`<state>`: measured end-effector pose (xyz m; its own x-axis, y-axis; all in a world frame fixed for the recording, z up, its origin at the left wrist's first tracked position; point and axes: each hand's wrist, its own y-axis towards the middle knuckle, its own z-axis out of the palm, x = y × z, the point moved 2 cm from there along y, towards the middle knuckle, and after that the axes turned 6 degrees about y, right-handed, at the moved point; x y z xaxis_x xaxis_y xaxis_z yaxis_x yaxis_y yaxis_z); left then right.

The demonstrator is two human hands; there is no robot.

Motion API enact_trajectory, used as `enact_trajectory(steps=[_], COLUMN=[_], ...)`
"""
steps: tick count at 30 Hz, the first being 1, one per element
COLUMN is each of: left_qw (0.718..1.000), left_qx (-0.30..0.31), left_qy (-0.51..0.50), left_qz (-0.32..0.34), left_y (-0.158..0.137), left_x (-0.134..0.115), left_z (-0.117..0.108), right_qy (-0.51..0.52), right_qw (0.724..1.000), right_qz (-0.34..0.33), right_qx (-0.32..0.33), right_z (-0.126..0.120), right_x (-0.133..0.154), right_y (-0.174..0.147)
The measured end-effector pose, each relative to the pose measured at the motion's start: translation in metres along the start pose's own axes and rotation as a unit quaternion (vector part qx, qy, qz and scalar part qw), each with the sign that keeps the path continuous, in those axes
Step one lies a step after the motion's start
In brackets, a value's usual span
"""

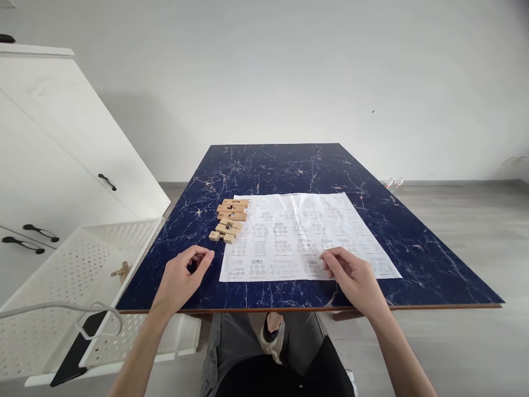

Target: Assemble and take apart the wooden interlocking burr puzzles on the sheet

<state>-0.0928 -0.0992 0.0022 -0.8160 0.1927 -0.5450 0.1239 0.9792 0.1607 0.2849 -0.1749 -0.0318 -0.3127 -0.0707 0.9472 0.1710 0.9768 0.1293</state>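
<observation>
My left hand rests on the table left of the sheet's lower corner. Its thumb and index finger curl together into a loose ring with nothing visible inside. Curled loosely, my right hand lies over the lower right part of a printed paper sheet, thumb against the index finger; I see nothing held in it. Small diagrams in rows cover the sheet, too fine to read. Several notched wooden puzzle pieces lie along its upper left edge, partly on the paper. Shorter, paler notched pieces sit just below them, nearest my left hand.
The dark blue marbled table stands before a white wall. Left of it are a white cabinet and a perforated white basket with a wooden piece inside. A grey cable crosses the basket.
</observation>
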Motion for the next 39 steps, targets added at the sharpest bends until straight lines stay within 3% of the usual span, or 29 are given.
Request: enact_trajectory(steps=[5,23,39], left_qw=[1.0,0.999,0.998], left_qx=[-0.012,0.008,0.019], left_qy=[0.009,0.035,0.05], left_qz=[-0.009,-0.02,-0.019], left_y=[-0.001,-0.002,-0.001], left_x=[0.003,0.008,0.009], left_z=[0.002,0.002,0.004], right_qy=[-0.01,-0.01,-0.01], right_qw=[0.999,0.996,0.995], right_qz=[-0.002,-0.025,0.013], right_qx=[-0.044,-0.08,-0.099], right_z=[-0.001,0.002,0.005], right_x=[-0.003,-0.013,-0.003], right_y=[-0.005,-0.012,-0.014])
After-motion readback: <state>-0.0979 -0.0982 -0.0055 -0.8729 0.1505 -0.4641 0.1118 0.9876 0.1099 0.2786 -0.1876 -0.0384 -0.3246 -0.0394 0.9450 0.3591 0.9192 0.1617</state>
